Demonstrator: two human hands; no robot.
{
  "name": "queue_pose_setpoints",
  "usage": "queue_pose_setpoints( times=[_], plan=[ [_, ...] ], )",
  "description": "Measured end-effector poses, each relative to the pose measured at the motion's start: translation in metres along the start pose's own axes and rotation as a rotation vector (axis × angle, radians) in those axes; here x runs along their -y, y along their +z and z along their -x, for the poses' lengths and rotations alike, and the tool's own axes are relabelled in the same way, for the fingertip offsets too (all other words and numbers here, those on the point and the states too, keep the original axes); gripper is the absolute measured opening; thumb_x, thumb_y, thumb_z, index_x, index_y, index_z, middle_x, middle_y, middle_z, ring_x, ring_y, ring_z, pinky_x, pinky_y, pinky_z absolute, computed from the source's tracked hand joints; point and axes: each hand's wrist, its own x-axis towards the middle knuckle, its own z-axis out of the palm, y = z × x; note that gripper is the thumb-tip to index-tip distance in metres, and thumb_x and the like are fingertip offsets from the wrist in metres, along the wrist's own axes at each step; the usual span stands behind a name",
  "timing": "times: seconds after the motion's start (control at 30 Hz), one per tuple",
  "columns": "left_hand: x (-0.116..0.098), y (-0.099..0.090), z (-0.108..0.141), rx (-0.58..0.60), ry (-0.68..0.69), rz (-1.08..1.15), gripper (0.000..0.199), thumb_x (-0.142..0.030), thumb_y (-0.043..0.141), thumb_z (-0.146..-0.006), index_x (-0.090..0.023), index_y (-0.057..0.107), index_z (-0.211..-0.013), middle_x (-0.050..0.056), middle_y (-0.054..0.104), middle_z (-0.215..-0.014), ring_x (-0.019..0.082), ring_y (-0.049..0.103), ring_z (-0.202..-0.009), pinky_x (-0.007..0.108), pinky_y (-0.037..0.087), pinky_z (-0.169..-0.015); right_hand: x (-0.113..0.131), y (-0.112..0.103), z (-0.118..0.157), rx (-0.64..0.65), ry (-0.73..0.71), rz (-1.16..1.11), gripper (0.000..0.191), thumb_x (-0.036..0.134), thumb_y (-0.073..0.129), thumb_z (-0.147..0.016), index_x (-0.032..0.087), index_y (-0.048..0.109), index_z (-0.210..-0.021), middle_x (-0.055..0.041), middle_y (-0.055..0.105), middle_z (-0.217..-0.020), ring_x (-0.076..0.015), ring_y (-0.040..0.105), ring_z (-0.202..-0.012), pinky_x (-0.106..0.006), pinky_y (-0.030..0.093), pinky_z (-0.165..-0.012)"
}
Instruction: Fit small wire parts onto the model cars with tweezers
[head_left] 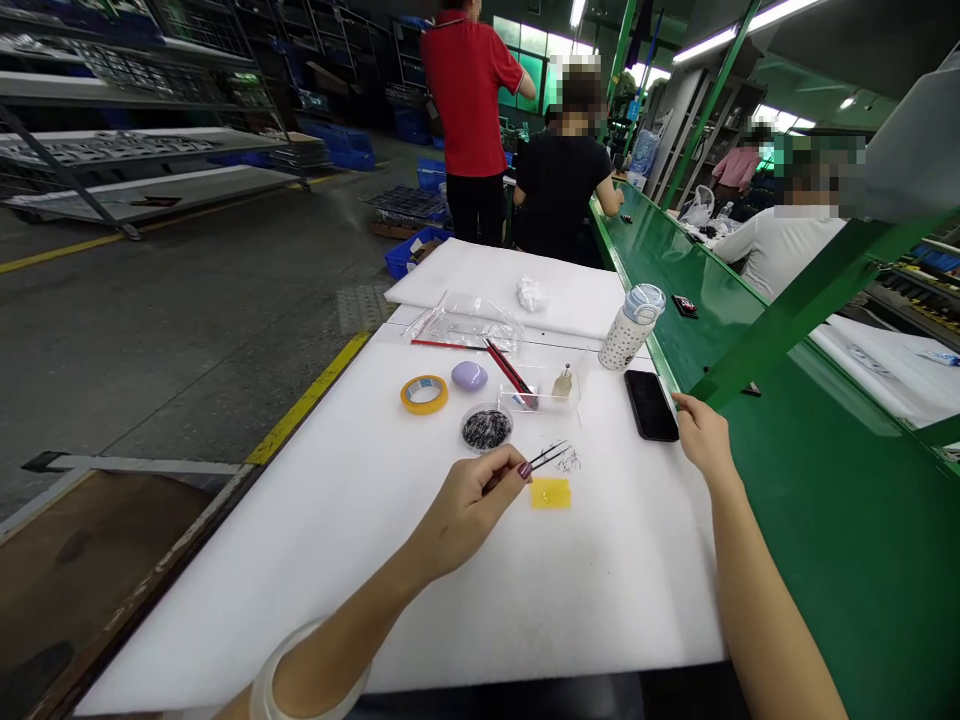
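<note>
My left hand (480, 500) is closed around a pair of dark tweezers (551, 457). Their tips point right, over a scatter of thin black bits (570, 460) on the white tabletop. Just below the tips lies a small yellow square (551, 493) with a tiny shiny spot on it. A round clear dish (487, 430) full of black slivers sits beyond my left hand. At the right table edge, my right hand (703, 440) has curled fingers beside a black phone (651, 405); whatever they may hold is hidden.
Behind the dish are yellow tape (424, 394), a purple egg-shaped thing (469, 376), a clear tray (540, 400) with a small bottle (562, 382), and a plastic bag (465, 325). A tumbler (632, 326) stands near the green conveyor (825, 480). Several people are further off.
</note>
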Motion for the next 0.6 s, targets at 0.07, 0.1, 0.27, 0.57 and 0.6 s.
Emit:
queue_pose_setpoints(
  times=[0.07, 0.1, 0.27, 0.57, 0.6],
  plan=[
    [0.0, 0.0, -0.001, 0.009, -0.001, 0.0, 0.039, -0.055, 0.047, -0.093, -0.019, 0.055, -0.081, -0.006, 0.031, -0.062, 0.011, 0.025, -0.057, 0.026, 0.021, -0.052, 0.005, 0.006, -0.019, 0.051, 0.04, 0.03, 0.053, 0.02, 0.039, -0.088, 0.015, 0.067, -0.134, -0.0124, 0.07, -0.13, -0.0298, 0.065, -0.119, -0.039, 0.05, -0.101],
    [0.0, 0.0, -0.001, 0.012, 0.0, 0.0, 0.038, -0.055, 0.047, -0.093, -0.019, 0.054, -0.081, -0.006, 0.031, -0.062, 0.011, 0.025, -0.057, 0.026, 0.021, -0.052, 0.009, 0.009, -0.03, 0.072, 0.059, 0.048, 0.053, 0.021, 0.04, -0.09, 0.015, 0.064, -0.137, -0.0133, 0.069, -0.132, -0.0306, 0.064, -0.121, -0.04, 0.049, -0.101],
    [-0.002, -0.001, 0.0, 0.008, 0.007, 0.007, 0.039, -0.055, 0.048, -0.091, -0.019, 0.053, -0.078, -0.006, 0.032, -0.062, 0.011, 0.025, -0.057, 0.026, 0.021, -0.052, 0.028, 0.023, -0.07, 0.156, 0.109, 0.137, 0.041, 0.038, 0.053, -0.102, 0.017, 0.059, -0.137, -0.0133, 0.064, -0.135, -0.0269, 0.062, -0.122, -0.049, 0.048, -0.105],
    [0.002, -0.007, -0.003, -0.021, -0.027, 0.025, 0.035, -0.054, 0.052, -0.089, -0.019, 0.057, -0.081, -0.004, 0.038, -0.065, 0.012, 0.03, -0.06, 0.027, 0.023, -0.055, 0.016, -0.002, -0.02, 0.129, 0.055, 0.182, 0.039, 0.019, 0.051, -0.094, 0.013, 0.067, -0.129, -0.0171, 0.073, -0.118, -0.0319, 0.068, -0.109, -0.046, 0.053, -0.093],
    [0.002, -0.007, -0.003, -0.024, -0.031, 0.025, 0.035, -0.053, 0.054, -0.088, -0.019, 0.057, -0.081, -0.003, 0.04, -0.066, 0.013, 0.032, -0.061, 0.027, 0.024, -0.055, 0.015, -0.007, -0.008, 0.089, 0.043, 0.166, 0.042, 0.018, 0.049, -0.091, 0.012, 0.067, -0.129, -0.0188, 0.073, -0.118, -0.0341, 0.069, -0.108, -0.046, 0.053, -0.089]
  ],
)
